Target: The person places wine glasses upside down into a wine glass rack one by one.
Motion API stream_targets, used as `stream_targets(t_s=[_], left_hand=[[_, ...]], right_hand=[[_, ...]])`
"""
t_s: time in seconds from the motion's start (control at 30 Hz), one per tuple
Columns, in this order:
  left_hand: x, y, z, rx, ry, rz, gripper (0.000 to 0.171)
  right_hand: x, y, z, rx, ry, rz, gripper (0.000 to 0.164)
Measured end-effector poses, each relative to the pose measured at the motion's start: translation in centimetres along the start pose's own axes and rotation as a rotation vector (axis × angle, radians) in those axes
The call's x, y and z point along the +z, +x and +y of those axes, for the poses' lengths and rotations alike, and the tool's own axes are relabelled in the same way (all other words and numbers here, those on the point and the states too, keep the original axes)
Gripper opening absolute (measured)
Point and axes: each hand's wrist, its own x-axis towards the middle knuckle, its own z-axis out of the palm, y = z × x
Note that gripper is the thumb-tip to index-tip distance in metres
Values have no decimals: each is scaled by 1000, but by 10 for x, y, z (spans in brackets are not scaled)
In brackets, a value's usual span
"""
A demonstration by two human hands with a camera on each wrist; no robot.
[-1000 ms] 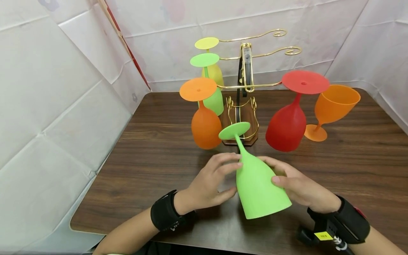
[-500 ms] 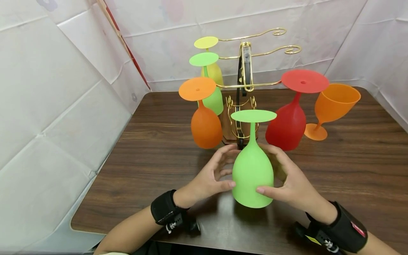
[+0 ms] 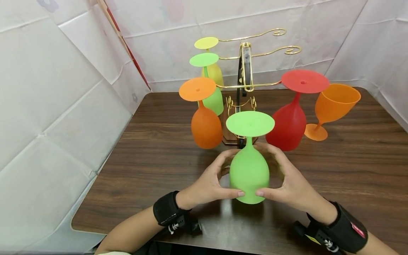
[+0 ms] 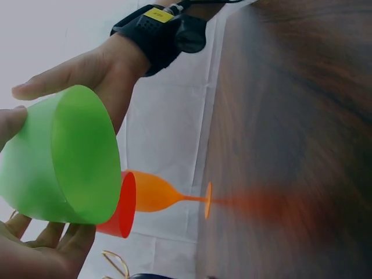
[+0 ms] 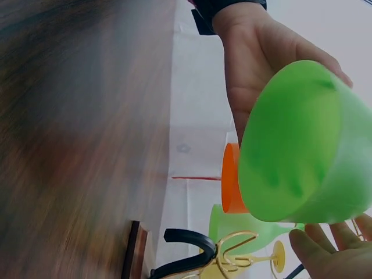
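Note:
A green plastic goblet is held upside down, base up, in front of the rack. My left hand grips it from the left, thumb on the bowl's front and fingers reaching behind. From the right, my right hand holds the bowl the same way. In the left wrist view the open mouth of the green goblet faces the tabletop, with a gap between. Left-hand fingers lie along its side there. Behind stands a gold wire rack on a wooden base.
An orange goblet, a green one and a yellow one hang upside down on the rack's left. A red goblet hangs front right. Another orange goblet stands upright beyond it on the brown table.
The green goblet has gone from tilted to upright-inverted, its base now leaning towards me. My left hand has closed onto the bowl, and both thumbs now sit on its front.

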Motion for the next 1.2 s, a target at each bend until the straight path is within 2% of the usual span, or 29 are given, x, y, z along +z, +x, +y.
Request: stream_targets(t_s=[0.1, 0.2, 0.33, 0.43, 0.57, 0.73, 0.83, 1.0, 1.2], left_hand=[[0, -1, -1, 62, 89, 20, 89], [0, 0, -2, 161, 171, 16, 90], [1, 2, -2, 281, 244, 3, 91], [2, 3, -2, 326, 268, 2, 92], [2, 3, -2, 318, 282, -2, 92], [1, 1, -2, 263, 317, -16, 93], [0, 0, -2, 226, 299, -8, 93], [-1, -3, -3, 185, 248, 19, 90], [-3, -4, -3, 191, 237, 32, 89]], right_hand=[[0, -2, 2, 15, -16, -7, 101], [2, -4, 5, 0, -35, -9, 104], [5, -6, 8, -35, -56, 0, 101], [7, -6, 9, -55, -60, 7, 98], [7, -6, 9, -66, -20, 2, 98], [5, -7, 9, -72, -3, 5, 97], [1, -9, 9, -76, -21, 20, 98], [-16, -17, 4, -65, -46, 72, 103], [-47, -34, 4, -40, 108, 169, 99]])
